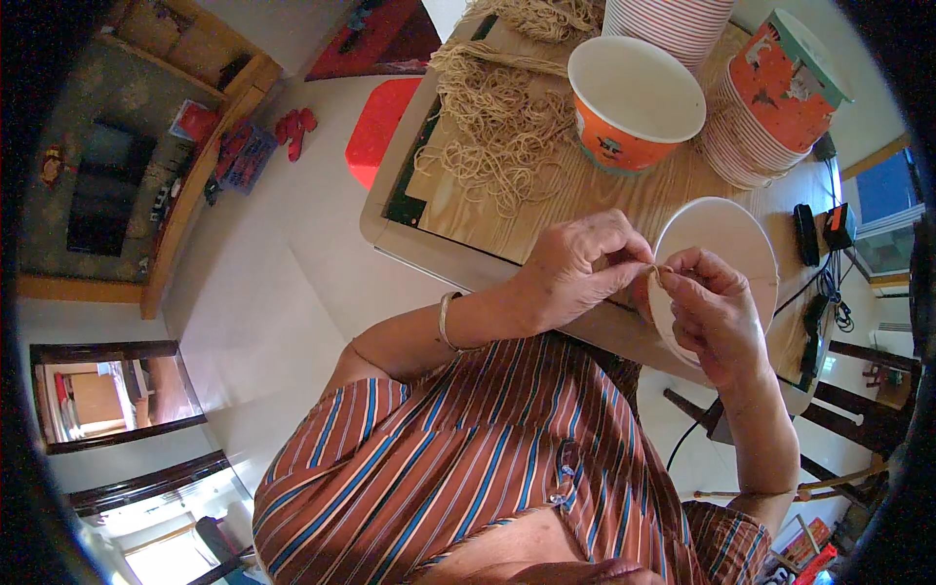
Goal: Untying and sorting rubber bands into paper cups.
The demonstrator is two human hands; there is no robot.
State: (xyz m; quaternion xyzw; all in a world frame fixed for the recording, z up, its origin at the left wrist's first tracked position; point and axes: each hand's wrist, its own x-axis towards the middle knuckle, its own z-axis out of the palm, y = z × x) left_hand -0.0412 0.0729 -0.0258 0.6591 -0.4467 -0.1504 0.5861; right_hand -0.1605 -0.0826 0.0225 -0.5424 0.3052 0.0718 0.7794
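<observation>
My left hand (588, 265) and my right hand (717, 310) meet over the table's near edge, fingertips pinched together. Between them is a short bit of tan twine (657, 273), mostly hidden by the fingers. Just behind and beneath my right hand is a white paper tub (726, 234) with a round rim; the hand covers part of it. A loose, curly heap of tan twine (502, 136) lies farther left on the table. Beyond my hands an orange printed paper tub (624, 136) stands upright, its white mouth upward.
At the back are a stack of nested white tubs (673, 24) and another stack of orange tubs (780, 107), lying tilted. Black adapters and cables (829, 263) sit at the table's right edge. A red stool (382, 132) stands left of the wooden table (439, 234).
</observation>
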